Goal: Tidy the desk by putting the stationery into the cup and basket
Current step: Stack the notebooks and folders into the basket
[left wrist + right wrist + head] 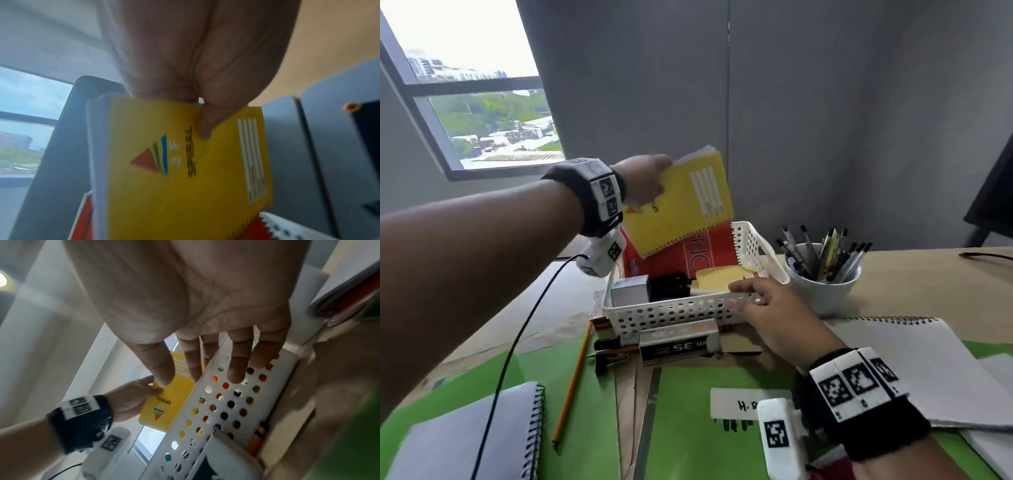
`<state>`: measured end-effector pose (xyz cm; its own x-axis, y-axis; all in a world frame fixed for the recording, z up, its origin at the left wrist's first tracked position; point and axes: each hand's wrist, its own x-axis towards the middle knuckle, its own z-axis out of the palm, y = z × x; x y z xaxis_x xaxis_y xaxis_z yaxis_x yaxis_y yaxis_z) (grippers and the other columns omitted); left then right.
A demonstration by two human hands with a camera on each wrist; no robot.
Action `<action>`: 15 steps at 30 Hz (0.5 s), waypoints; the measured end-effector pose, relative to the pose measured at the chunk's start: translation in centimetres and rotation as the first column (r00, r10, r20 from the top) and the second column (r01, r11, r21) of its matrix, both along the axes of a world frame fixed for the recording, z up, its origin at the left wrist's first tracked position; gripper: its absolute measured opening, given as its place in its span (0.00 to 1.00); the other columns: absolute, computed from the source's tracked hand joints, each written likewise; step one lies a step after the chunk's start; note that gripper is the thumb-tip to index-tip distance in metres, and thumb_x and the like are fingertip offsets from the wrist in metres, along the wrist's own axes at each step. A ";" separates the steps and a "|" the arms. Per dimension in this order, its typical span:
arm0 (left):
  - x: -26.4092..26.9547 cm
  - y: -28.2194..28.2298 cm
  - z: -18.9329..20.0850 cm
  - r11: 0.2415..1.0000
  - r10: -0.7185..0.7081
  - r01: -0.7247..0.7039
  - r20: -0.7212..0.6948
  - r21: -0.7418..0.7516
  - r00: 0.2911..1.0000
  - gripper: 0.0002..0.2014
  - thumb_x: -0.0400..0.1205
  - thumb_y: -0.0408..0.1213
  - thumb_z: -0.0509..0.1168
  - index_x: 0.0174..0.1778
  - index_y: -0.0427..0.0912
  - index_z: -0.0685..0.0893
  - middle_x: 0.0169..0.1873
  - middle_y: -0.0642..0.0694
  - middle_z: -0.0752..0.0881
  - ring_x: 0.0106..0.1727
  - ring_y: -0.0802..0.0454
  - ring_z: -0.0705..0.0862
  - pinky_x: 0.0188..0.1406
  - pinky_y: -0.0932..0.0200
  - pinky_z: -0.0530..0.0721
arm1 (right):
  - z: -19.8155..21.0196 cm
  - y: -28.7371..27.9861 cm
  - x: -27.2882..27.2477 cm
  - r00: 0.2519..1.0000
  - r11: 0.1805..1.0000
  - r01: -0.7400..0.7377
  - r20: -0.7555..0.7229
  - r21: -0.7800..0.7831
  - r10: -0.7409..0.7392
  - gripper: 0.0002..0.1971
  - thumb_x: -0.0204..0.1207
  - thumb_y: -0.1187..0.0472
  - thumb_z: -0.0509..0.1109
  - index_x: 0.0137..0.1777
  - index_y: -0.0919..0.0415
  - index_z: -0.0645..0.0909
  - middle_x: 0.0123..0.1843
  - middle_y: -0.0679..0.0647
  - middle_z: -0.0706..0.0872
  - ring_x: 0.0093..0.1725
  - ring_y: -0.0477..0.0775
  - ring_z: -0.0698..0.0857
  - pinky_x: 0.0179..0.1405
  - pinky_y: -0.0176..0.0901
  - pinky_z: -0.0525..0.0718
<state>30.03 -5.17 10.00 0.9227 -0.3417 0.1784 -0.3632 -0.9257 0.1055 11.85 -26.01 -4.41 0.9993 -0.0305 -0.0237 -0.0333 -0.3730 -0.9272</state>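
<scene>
Head view: nearest the camera, the right wrist with its black band, and ahead of it the right hand, fingers straight and laid over the near right rim of the white perforated basket; it holds nothing. The basket sits on the desk and contains a red notebook leaning against its far side, a yellow pad, a black item and a grey box. Left hand is raised above the basket's far left corner, gripping the top edge of a yellow spiral notebook, which hangs tilted, its lower edge in front of the red notebook. White cup full of pens stands just right of the basket. In front of the basket: a staple box, a binder clip, a pencil on green folders. Left wrist view: thumb pressed on the yellow cover, the other fingers hidden behind it; red cover visible at the lower corners. Right wrist view: palm facing the lens, fingers extended flat on the basket's holed wall, thumb apart; beyond it the left hand pinches the yellow notebook above the basket's rim.
</scene>
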 end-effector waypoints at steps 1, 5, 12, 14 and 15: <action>1.0 -0.5 -0.7 0.997 0.006 -0.002 -0.048 0.080 0.999 0.22 0.87 0.32 0.63 0.78 0.44 0.76 0.70 0.38 0.82 0.67 0.38 0.83 0.65 0.46 0.83 | -0.2 -0.1 0.1 1.000 1.000 -0.006 -0.002 -0.003 0.006 0.10 0.81 0.50 0.75 0.61 0.44 0.85 0.63 0.50 0.84 0.60 0.52 0.85 0.65 0.54 0.85; 3.5 -2.0 -4.1 0.873 0.094 -0.054 -0.057 0.485 0.994 0.30 0.85 0.41 0.67 0.84 0.56 0.67 0.76 0.41 0.71 0.76 0.37 0.73 0.71 0.43 0.78 | -0.7 0.0 0.3 1.000 0.998 0.021 -0.024 0.065 -0.020 0.17 0.69 0.39 0.76 0.57 0.36 0.84 0.61 0.47 0.86 0.63 0.58 0.87 0.66 0.62 0.86; 5.7 -2.4 -5.9 0.905 0.154 -0.040 -0.238 0.423 0.959 0.39 0.73 0.48 0.82 0.78 0.43 0.75 0.60 0.43 0.89 0.56 0.43 0.89 0.51 0.49 0.87 | -1.3 -0.5 0.5 1.000 0.999 -0.016 0.020 -0.031 0.016 0.16 0.73 0.39 0.73 0.60 0.35 0.83 0.63 0.31 0.78 0.63 0.49 0.85 0.64 0.61 0.87; 5.6 -2.2 -5.5 0.916 0.149 -0.053 -0.215 0.398 0.965 0.36 0.73 0.48 0.83 0.75 0.42 0.78 0.58 0.44 0.88 0.54 0.43 0.89 0.54 0.48 0.88 | -1.3 -0.4 0.5 1.000 0.999 -0.015 0.024 -0.032 0.016 0.18 0.70 0.37 0.72 0.59 0.35 0.83 0.63 0.31 0.78 0.63 0.49 0.85 0.63 0.62 0.87; 5.5 -2.1 -5.2 0.919 0.149 -0.068 -0.182 0.388 0.972 0.37 0.73 0.48 0.83 0.76 0.42 0.76 0.60 0.43 0.87 0.57 0.42 0.87 0.55 0.48 0.87 | -1.4 -0.4 0.6 0.999 0.999 -0.015 0.029 -0.028 0.015 0.19 0.69 0.36 0.72 0.59 0.35 0.83 0.63 0.32 0.79 0.63 0.50 0.85 0.63 0.62 0.87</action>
<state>35.51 -7.28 4.79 0.9602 -0.2419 -0.1395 -0.2664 -0.9433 -0.1982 12.41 -26.44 -5.77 0.9999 -0.0157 0.0060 -0.0008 -0.3990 -0.9169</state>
